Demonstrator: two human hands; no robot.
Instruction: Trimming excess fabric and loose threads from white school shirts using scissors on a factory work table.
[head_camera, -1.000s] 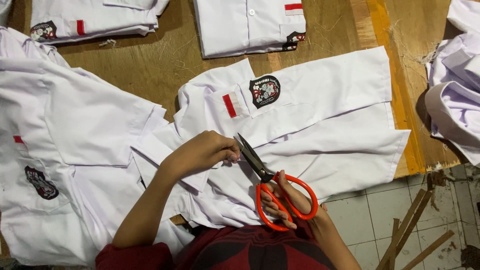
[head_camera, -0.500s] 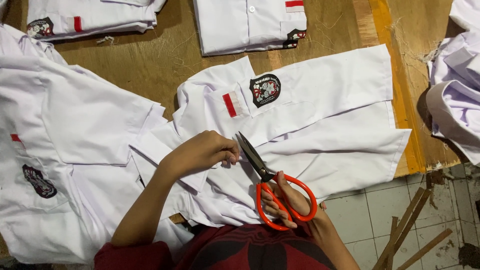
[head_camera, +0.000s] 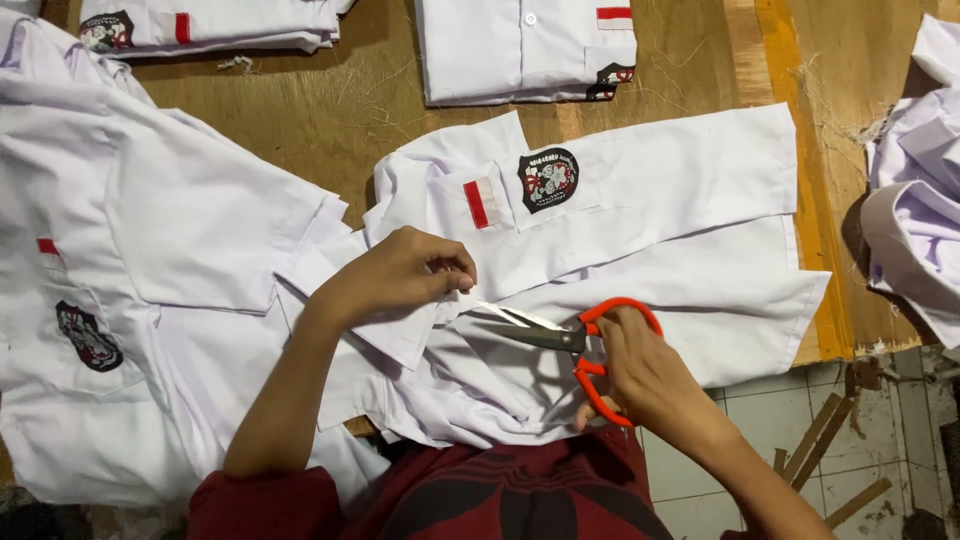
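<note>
A white shirt (head_camera: 640, 210) with a red strip and a dark round badge on its pocket lies spread on the wooden table (head_camera: 320, 110). My left hand (head_camera: 400, 275) pinches a fold of the shirt's cloth near its middle. My right hand (head_camera: 645, 375) grips red-handled scissors (head_camera: 570, 345), whose dark blades lie level and point left, slightly parted, with their tips just under my left fingers.
Another white shirt (head_camera: 130, 290) with a badge lies spread at the left. Two folded white shirts (head_camera: 210, 25) (head_camera: 520, 45) rest at the table's far edge. A heap of white cloth (head_camera: 915, 200) sits at the right. Tiled floor with wood scraps (head_camera: 830, 460) shows lower right.
My right hand has swung the scissors from pointing up-left to lying level, tips now at my left fingers. My left hand stays pinched on the cloth.
</note>
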